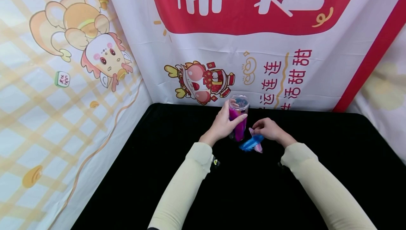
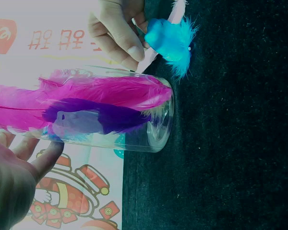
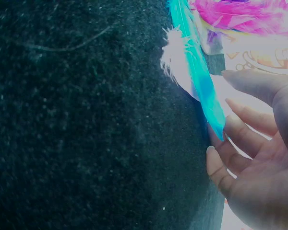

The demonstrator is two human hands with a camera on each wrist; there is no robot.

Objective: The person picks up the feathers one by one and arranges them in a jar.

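Note:
A clear jar (image 1: 238,131) holds magenta and purple feathers (image 2: 96,103), and its top end faces the back of the table. My left hand (image 1: 222,123) grips the jar, thumb along its near side and fingers round the far side. Just right of the jar are a blue feather (image 1: 252,142) and a pale pink feather (image 1: 258,148), crossing each other. My right hand (image 1: 269,129) is at their upper ends, fingers loosely bent. In the right wrist view its thumb is apart from the fingers, and the blue feather's narrow end lies against the fingers.
A black cloth-covered table (image 1: 247,194) spreads under both arms. Behind it hangs a white cloth (image 1: 142,29) with red print and cartoon figures. A checked cloth (image 1: 47,117) hangs along the left side.

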